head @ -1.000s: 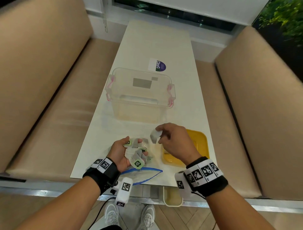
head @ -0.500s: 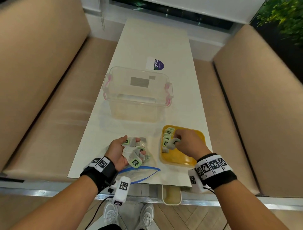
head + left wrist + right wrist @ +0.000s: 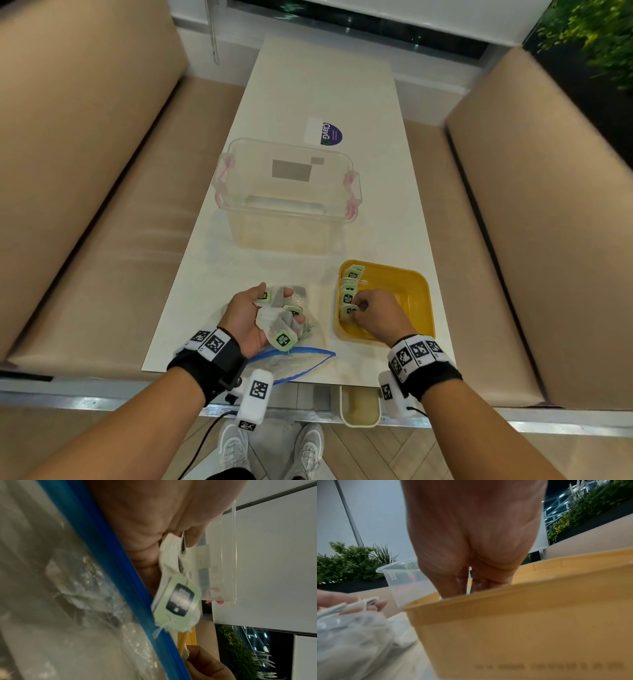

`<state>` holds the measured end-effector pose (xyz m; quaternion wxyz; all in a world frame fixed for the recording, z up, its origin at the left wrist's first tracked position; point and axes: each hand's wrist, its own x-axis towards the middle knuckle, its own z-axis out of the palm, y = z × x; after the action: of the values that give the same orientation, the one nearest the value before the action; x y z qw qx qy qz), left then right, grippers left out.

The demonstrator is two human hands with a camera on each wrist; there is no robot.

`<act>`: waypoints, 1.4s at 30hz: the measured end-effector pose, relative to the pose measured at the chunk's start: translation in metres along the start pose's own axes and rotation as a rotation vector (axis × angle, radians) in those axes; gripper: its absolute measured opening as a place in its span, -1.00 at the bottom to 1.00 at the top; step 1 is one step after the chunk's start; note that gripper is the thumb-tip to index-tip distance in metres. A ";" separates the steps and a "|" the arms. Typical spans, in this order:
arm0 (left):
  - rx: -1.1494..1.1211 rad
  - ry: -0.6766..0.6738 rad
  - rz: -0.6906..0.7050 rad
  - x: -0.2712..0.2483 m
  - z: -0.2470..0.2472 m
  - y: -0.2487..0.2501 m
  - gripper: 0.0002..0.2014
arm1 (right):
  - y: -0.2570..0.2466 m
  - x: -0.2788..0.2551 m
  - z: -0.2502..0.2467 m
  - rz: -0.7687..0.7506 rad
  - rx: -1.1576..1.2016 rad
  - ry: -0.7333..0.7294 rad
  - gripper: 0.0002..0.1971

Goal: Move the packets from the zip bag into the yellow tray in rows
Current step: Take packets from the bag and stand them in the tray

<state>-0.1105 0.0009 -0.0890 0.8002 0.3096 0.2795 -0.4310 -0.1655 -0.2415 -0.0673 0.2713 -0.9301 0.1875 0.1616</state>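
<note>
Holding a bunch of packets, left hand curled round them above the zip bag on the tabletop; right hand inside the tray, grip pinching one packet at the near end of a row along its left wall; clear bin beyond

A sticker lying on the white table, at 12 o'clock from the clear box, is showing "ClayG". The packets' green labels are too blurry to read.
</note>
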 end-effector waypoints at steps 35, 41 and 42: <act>0.000 0.031 0.038 0.004 -0.005 0.001 -0.48 | -0.003 -0.006 -0.004 0.218 -0.010 0.080 -0.40; -0.046 0.007 0.102 -0.001 0.005 0.000 -0.52 | -0.061 -0.074 0.020 -0.199 0.224 0.237 -0.74; -0.035 0.006 0.116 -0.001 0.007 0.000 -0.51 | -0.067 -0.076 0.028 -0.199 0.206 0.185 -0.70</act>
<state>-0.1099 -0.0039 -0.0837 0.8283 0.3122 0.2711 -0.3781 -0.2084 -0.1532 -0.0295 0.3616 -0.9222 0.1344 0.0275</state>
